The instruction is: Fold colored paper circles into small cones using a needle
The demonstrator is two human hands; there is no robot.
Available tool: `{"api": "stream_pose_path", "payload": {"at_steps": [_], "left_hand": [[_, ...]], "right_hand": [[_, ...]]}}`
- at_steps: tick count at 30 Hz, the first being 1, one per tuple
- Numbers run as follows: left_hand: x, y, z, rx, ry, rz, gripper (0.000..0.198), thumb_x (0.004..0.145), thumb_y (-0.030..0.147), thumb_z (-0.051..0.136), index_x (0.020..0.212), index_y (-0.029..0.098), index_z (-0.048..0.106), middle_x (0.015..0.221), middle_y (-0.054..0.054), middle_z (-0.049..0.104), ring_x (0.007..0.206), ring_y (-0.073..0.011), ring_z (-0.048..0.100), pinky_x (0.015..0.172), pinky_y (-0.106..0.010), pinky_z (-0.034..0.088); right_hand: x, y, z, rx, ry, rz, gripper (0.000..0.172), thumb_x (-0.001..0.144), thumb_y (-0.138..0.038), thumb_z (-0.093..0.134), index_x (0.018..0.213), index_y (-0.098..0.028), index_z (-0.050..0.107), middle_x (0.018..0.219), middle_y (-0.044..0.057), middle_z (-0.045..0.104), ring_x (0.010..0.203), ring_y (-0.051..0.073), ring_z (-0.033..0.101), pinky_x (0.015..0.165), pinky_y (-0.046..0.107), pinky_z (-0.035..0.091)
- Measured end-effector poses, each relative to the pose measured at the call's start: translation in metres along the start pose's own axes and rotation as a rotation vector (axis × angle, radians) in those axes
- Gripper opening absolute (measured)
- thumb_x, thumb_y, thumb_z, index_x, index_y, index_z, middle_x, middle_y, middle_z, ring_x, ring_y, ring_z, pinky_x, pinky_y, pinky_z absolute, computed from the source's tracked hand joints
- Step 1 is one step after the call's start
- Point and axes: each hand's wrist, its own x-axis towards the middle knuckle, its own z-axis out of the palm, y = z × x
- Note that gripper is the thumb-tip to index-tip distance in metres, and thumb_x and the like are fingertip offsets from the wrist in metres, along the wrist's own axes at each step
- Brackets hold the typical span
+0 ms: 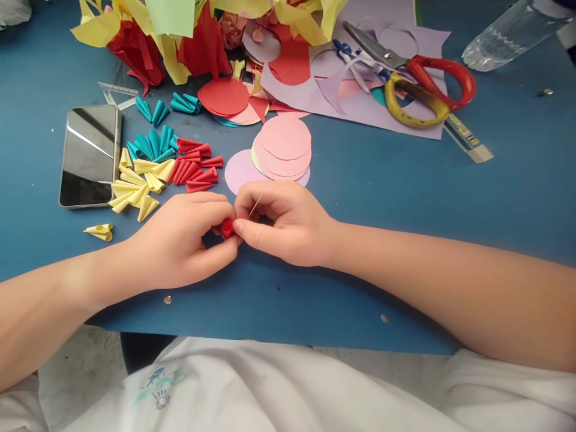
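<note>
My left hand (pixel 184 237) is closed around a small rolled piece of red paper (pixel 227 227). Its fingers curl over most of the roll, so only the round open end shows. The thumb and fingertips of my right hand (pixel 283 222) pinch the edge of the same roll. A thin pale needle-like stick (pixel 255 205) slants up from between the right fingers. Left of the hands lie finished paper cones: teal cones (pixel 153 144), red cones (pixel 193 171) and yellow cones (pixel 135 186). One yellow double cone (pixel 99 232) lies apart near my left wrist.
Pink paper circles (pixel 285 141) are stacked over a lilac circle just beyond my right hand. A phone (pixel 90 156) lies at left. Scissors (pixel 418 78) rest on cut lilac paper (pixel 324 96), near a ruler (pixel 470 141) and a clear bottle (pixel 508 36). Crumpled paper (pixel 198 42) crowds the back.
</note>
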Motion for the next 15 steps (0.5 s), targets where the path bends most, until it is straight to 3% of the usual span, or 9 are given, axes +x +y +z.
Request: {"api": "stream_pose_path", "payload": {"at_steps": [9,15], "left_hand": [[0.0012,-0.0024,0.0022,-0.124,0.056,-0.04,0.023,0.106,0.025,0.07,0.086,0.025,0.06,0.083,0.0,0.072,0.076,-0.0176,0.066,0.076,-0.03,0.054],[0.0025,0.001,0.0031,-0.222,0.113,-0.136,0.024,0.104,0.03,0.073,0.084,0.026,0.06,0.083,-0.001,0.074,0.079,-0.0196,0.067,0.074,-0.032,0.054]], "right_hand": [[0.0003,0.0099,0.002,0.021,0.057,-0.095,0.025,0.105,-0.03,0.092,0.094,-0.027,0.069,0.081,-0.002,0.068,0.072,0.019,0.06,0.064,0.036,0.052],[0.0017,0.0066,0.0043,0.086,0.13,0.014,0.038,0.098,-0.052,0.105,0.092,-0.031,0.074,0.078,0.0,0.068,0.073,0.024,0.06,0.064,0.044,0.055]]}}
